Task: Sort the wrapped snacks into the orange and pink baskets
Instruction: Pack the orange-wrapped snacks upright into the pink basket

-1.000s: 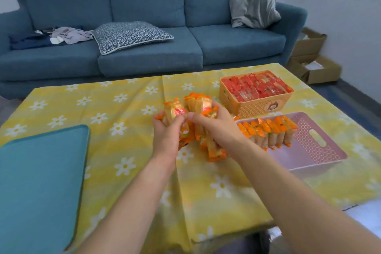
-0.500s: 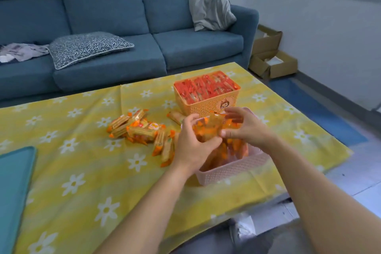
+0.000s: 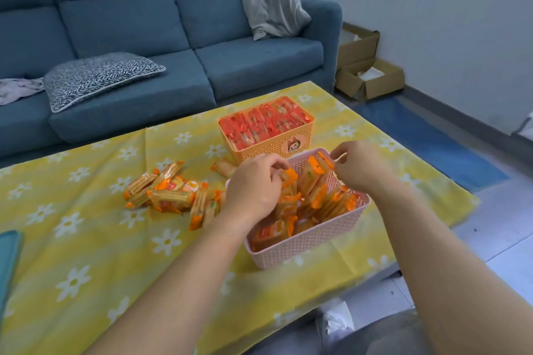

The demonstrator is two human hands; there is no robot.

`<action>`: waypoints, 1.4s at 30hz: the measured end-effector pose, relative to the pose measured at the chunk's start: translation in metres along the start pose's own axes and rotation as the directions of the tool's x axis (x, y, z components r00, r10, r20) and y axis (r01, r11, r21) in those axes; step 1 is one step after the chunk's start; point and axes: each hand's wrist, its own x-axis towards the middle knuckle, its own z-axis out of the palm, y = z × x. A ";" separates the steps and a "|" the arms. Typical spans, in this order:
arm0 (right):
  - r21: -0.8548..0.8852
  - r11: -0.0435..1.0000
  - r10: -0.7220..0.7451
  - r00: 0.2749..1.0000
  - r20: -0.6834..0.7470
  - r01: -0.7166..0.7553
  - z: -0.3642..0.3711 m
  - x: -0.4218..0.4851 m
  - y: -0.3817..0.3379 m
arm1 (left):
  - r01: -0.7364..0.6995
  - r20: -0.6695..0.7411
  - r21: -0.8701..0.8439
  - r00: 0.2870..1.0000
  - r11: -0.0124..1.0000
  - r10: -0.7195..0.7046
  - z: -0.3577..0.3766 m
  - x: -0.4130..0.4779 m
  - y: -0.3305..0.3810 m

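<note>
Snacks (image 3: 313, 179) upright, leaning right in pink basket (image 3: 302, 246); left hand (image 3: 255, 186), right hand (image 3: 359, 166) grip pinching tops

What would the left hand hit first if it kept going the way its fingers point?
The left hand would likely meet the orange-wrapped snacks standing in the pink basket; depth is unclear.

Both the pink basket (image 3: 305, 245) and the orange basket (image 3: 277, 145) are moulded plastic with perforated lattice walls and a matt finish. The orange-wrapped snacks (image 3: 170, 196) are in thin crinkled film, glossy and partly clear. The red-wrapped snacks (image 3: 259, 124) are in glossy film too. The yellow bench cloth (image 3: 86, 239) is smooth, with a faint sheen and fold creases. The sofa (image 3: 129, 23) is woven fabric, matt. The boxes (image 3: 372, 81) are dull brown cardboard. The floor (image 3: 504, 225) is smooth tile with a light gloss.
</note>
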 end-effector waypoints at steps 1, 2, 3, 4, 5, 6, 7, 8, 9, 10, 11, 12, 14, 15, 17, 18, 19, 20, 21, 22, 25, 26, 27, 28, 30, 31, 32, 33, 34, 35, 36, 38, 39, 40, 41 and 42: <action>0.001 1.000 -0.009 1.000 0.010 0.009 0.003 0.000 0.000 | 0.000 0.014 0.022 1.000 1.000 0.000 0.004 0.007 0.003; -0.009 1.000 -0.021 0.999 0.030 0.022 0.006 0.001 -0.001 | 0.006 0.025 0.037 1.000 0.999 -0.007 0.006 0.013 0.005; -0.026 0.999 -0.037 0.998 0.056 0.039 0.010 0.001 -0.002 | 0.017 0.038 0.045 0.999 0.999 -0.018 0.009 0.018 0.006; -0.048 0.997 -0.059 0.995 0.080 0.063 0.013 0.001 -0.003 | 0.020 0.051 0.047 0.998 0.999 -0.022 0.011 0.022 0.007; -0.057 0.995 -0.081 0.992 0.102 0.087 0.015 0.002 -0.002 | 0.018 0.067 0.053 0.998 0.998 -0.022 0.013 0.025 0.009; -0.045 0.993 -0.105 0.986 0.128 0.111 0.016 0.003 -0.002 | 0.012 0.082 0.061 0.996 0.998 -0.017 0.014 0.028 0.011; -0.024 0.991 -0.125 0.980 0.155 0.130 0.017 0.002 -0.003 | 0.003 0.101 0.079 0.995 0.997 -0.011 0.014 0.030 0.013; -0.008 0.990 -0.140 0.973 0.183 0.144 0.017 0.002 -0.004 | -0.019 0.130 0.107 0.991 0.994 0.005 0.014 0.032 0.015; -0.002 0.987 -0.155 0.965 0.212 0.159 0.017 0.001 -0.006 | -0.045 0.174 0.135 0.984 0.990 0.021 0.015 0.033 0.017; 0.004 0.983 -0.177 0.955 0.238 0.182 0.018 0.001 -0.007 | -0.068 0.228 0.153 0.973 0.986 0.032 0.015 0.034 0.020; 0.013 0.978 -0.203 0.944 0.259 0.207 0.018 0.001 -0.008 | -0.071 0.282 0.155 0.959 0.985 0.025 0.013 0.035 0.024; 0.027 0.973 -0.226 0.935 0.275 0.227 0.019 0.000 -0.008 | -0.065 0.333 0.155 0.943 0.986 0.010 0.011 0.037 0.029; 0.076 0.973 -0.232 0.926 0.298 0.219 0.017 0.001 -0.008 | -0.076 0.415 0.181 0.910 0.980 -0.006 0.009 0.038 0.036; 0.088 0.972 -0.234 0.923 0.306 0.218 0.017 0.002 -0.006 | -0.095 0.437 0.209 0.899 0.973 -0.007 0.009 0.037 0.038; 0.037 0.972 -0.232 0.913 0.335 0.233 0.018 0.002 -0.004 | -0.107 0.428 0.244 0.904 0.964 -0.008 0.010 0.038 0.032; -0.014 0.969 -0.227 0.905 0.359 0.248 0.019 0.002 -0.002 | -0.103 0.417 0.248 0.909 0.963 -0.011 0.011 0.039 0.026; -0.064 0.962 -0.224 0.897 0.382 0.267 0.020 0.001 -0.001 | -0.102 0.416 0.247 0.909 0.964 -0.010 0.013 0.040 0.018; -0.102 0.953 -0.223 0.890 0.397 0.284 0.021 0.001 0.001 | -0.109 0.419 0.251 0.908 0.962 -0.006 0.014 0.041 0.012; -0.127 0.947 -0.224 0.888 0.401 0.296 0.022 0.001 0.001 | -0.115 0.427 0.253 0.904 0.960 -0.004 0.015 0.042 0.006; -0.140 0.941 -0.232 0.890 0.392 0.307 0.022 0.001 0.001 | -0.122 0.432 0.255 0.902 0.959 0.000 0.016 0.042 0.002; -0.161 0.941 -0.236 0.917 0.322 0.299 0.015 0.002 -0.001 | -0.140 0.435 0.246 0.900 0.959 0.020 0.017 0.042 -0.002; -0.163 0.945 -0.231 0.929 0.289 0.285 0.012 0.003 -0.002 | -0.138 0.432 0.245 0.902 0.960 0.020 0.017 0.042 -0.003; -0.160 0.950 -0.223 0.941 0.256 0.269 0.007 0.004 -0.004 | -0.135 0.431 0.243 0.902 0.961 0.018 0.017 0.042 -0.004; -0.147 0.958 -0.209 0.952 0.225 0.245 0.003 0.005 -0.005 | -0.132 0.431 0.240 0.902 0.962 0.016 0.018 0.043 -0.004; -0.046 0.988 -0.136 0.976 0.168 0.146 -0.007 0.006 -0.007 | -0.122 0.437 0.231 0.900 0.965 0.009 0.019 0.044 -0.005; 0.022 0.997 -0.078 0.988 0.136 0.076 -0.012 0.006 -0.007 | -0.120 0.439 0.229 0.898 0.966 0.007 0.019 0.044 -0.004; 0.075 0.997 -0.015 0.995 0.100 0.007 -0.015 0.007 -0.007 | -0.120 0.439 0.231 0.899 0.966 0.007 0.020 0.044 -0.003; 0.110 0.993 0.041 0.997 0.060 -0.048 -0.017 0.007 -0.007 | -0.121 0.436 0.235 0.900 0.964 0.007 0.021 0.044 -0.003; 0.125 0.989 0.077 0.997 0.017 -0.078 -0.018 0.008 -0.007 | -0.124 0.433 0.240 0.901 0.963 0.008 0.021 0.044 -0.002; 0.128 0.988 0.095 0.995 -0.017 -0.092 -0.017 0.008 -0.008 | -0.127 0.430 0.243 0.903 0.962 0.010 0.021 0.045 -0.002; 0.121 0.988 0.103 0.994 -0.043 -0.097 -0.015 0.009 -0.010 | -0.126 0.430 0.243 0.903 0.962 0.010 0.021 0.045 -0.003; 0.101 0.991 0.099 0.991 -0.084 -0.091 -0.009 0.012 -0.012 | -0.120 0.434 0.236 0.901 0.964 0.006 0.021 0.047 -0.004; 0.087 0.993 0.088 0.991 -0.102 -0.080 -0.005 0.014 -0.013 | -0.119 0.437 0.234 0.899 0.965 0.005 0.021 0.047 -0.004; 0.072 0.995 0.073 0.990 -0.118 -0.065 -0.001 0.016 -0.013 | -0.120 0.440 0.234 0.898 0.965 0.005 0.021 0.048 -0.004; 0.047 0.998 0.051 0.990 -0.133 -0.045 0.001 0.017 -0.014 | -0.122 0.441 0.234 0.898 0.964 0.007 0.021 0.049 -0.005; -0.011 1.000 0.018 0.989 -0.148 -0.020 0.003 0.017 -0.015 | -0.125 0.441 0.235 0.897 0.964 0.008 0.021 0.049 -0.005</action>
